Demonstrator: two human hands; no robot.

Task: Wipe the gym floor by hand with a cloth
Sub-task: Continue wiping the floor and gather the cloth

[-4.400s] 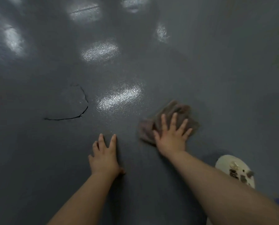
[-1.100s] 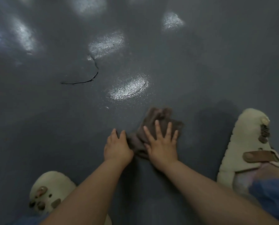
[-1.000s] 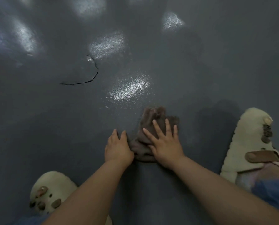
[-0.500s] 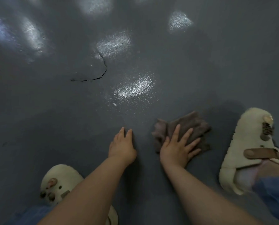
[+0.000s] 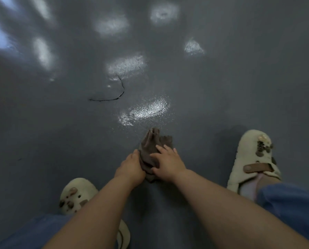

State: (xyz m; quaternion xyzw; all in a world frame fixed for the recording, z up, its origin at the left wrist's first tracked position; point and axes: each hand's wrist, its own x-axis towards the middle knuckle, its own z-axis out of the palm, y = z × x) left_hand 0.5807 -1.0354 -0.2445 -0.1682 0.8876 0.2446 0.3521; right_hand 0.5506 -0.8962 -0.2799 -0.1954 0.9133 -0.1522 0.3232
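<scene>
A crumpled brown cloth (image 5: 151, 141) lies bunched on the dark grey gym floor (image 5: 213, 90) between my two hands. My right hand (image 5: 168, 161) rests on top of its right side with fingers spread and pressing down. Pushed up against the cloth's left edge is my left hand (image 5: 130, 167), fingers pointing forward on the floor, their tips partly hidden by the fabric. A wet, shiny patch (image 5: 144, 110) glints just beyond the cloth.
My feet in cream slippers stand on either side, the left slipper (image 5: 74, 193) near the left forearm and the right slipper (image 5: 252, 157) to the right. A thin black curved line (image 5: 114, 96) marks the floor ahead. Blue trouser legs (image 5: 290, 209) show at the bottom.
My right hand has slid the cloth leftward from near the right slipper until it bunched against my left hand, which stayed planted. The view tilted up slightly.
</scene>
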